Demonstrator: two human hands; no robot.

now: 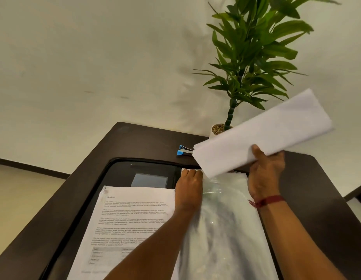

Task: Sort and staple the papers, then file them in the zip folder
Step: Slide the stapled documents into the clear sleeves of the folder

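Observation:
A clear zip folder (222,223) lies on the dark table, right of centre. My left hand (188,186) grips the folder's far left corner with curled fingers. My right hand (263,170) holds a sheaf of white papers (262,134) lifted above the folder's far edge, thumb on top. A printed stack of papers (127,225) lies flat to the left of the folder. A blue stapler (184,150) sits on the table behind, partly hidden by the lifted sheaf.
A potted plant (254,63) in a white pot stands at the table's far edge, behind the raised papers. A black mat (119,172) with a small grey panel lies under the papers. The dark table (327,209) drops off left and right.

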